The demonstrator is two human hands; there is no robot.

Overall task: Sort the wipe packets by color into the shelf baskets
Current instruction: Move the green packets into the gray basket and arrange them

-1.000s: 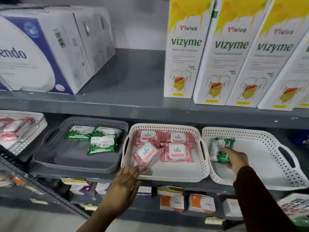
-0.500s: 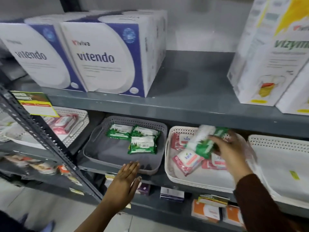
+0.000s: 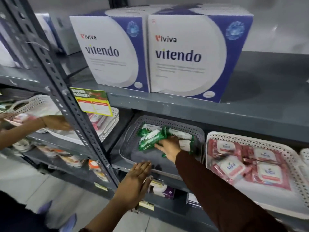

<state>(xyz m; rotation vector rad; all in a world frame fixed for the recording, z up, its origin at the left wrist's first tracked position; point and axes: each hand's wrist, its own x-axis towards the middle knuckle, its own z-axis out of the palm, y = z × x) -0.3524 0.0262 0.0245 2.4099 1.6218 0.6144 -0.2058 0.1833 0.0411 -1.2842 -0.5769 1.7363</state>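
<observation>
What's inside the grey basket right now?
Green wipe packets lie in the grey basket, the right hand on them. Their number is hidden by hand and blur.

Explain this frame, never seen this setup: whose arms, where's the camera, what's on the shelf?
No machine here: a person wears a camera on the head, looking down at their own arms. The right hand, in a brown sleeve, grips a green wipe packet over the grey basket, which holds other green packets. The left hand lies flat at that basket's front edge, holding nothing. The white basket to the right holds pink packets. Vitendo boxes stand on the shelf above. Another person's arm reaches in at left.
</observation>
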